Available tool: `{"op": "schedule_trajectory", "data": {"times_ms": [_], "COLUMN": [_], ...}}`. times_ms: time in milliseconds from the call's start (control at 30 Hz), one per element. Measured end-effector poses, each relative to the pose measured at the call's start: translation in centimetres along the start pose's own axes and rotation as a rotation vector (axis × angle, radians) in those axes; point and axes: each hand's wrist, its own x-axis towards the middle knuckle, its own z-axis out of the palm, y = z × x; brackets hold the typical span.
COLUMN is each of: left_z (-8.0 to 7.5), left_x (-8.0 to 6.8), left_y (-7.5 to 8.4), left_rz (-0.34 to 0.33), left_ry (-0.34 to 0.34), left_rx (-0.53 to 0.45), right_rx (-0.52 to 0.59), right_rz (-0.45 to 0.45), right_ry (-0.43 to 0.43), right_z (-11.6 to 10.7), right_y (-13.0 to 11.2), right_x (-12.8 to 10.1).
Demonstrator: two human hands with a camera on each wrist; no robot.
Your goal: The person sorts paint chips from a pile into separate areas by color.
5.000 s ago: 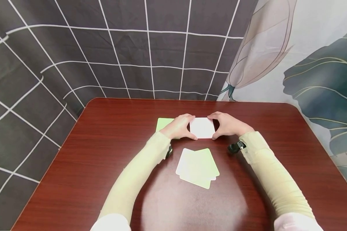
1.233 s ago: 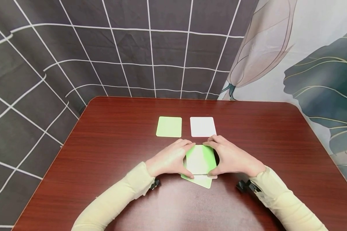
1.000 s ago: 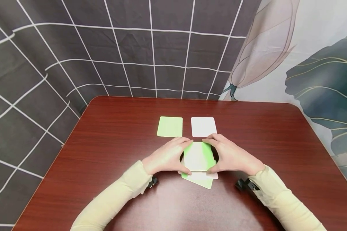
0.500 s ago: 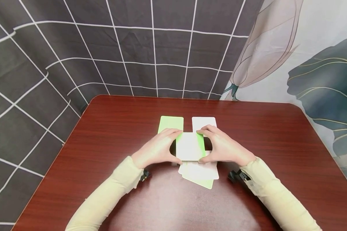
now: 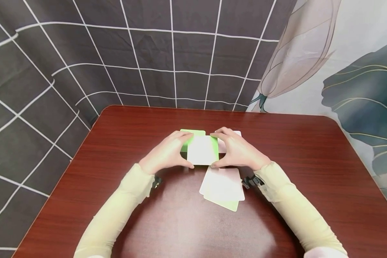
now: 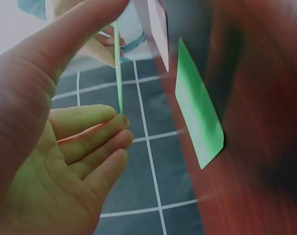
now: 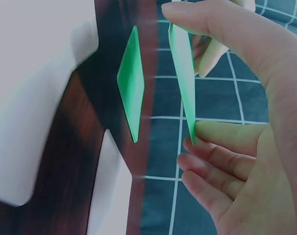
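A square green card, washed nearly white by glare, hangs level above the table between both hands. My left hand pinches its left side between thumb and fingertips. The right hand pinches the opposite side in the same way. Both wrist views show the held card nearly edge-on, apart from the tabletop. Behind and below it lies another green card, partly covered in the head view. A white card lies to the right of that one, largely hidden behind the right hand from above.
Nearer the body, an overlapping pile of white and green cards lies on the reddish-brown wooden table. A dark curtain with white grid lines hangs behind the table, and a floral curtain hangs at the right.
Both hands left the white card in the back row and took a green card off the front pile. They have carried it away from the body and leftwards, toward the back green card.
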Motion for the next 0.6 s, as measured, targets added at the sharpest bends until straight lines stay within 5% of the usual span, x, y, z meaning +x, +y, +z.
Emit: {"op": "schedule_trajectory", "data": {"times_ms": [600], "left_z": [-2.4], "left_x": [3.7], "left_y": [-3.4], "left_rz": [-0.093], "left_ry": [-0.073], "left_rx": [0.017], "right_rx": [-0.012], "right_rz": [0.059], "right_ry": [0.002], "right_z": [-0.1], "right_y": [1.1], "right_x": [5.5]}}
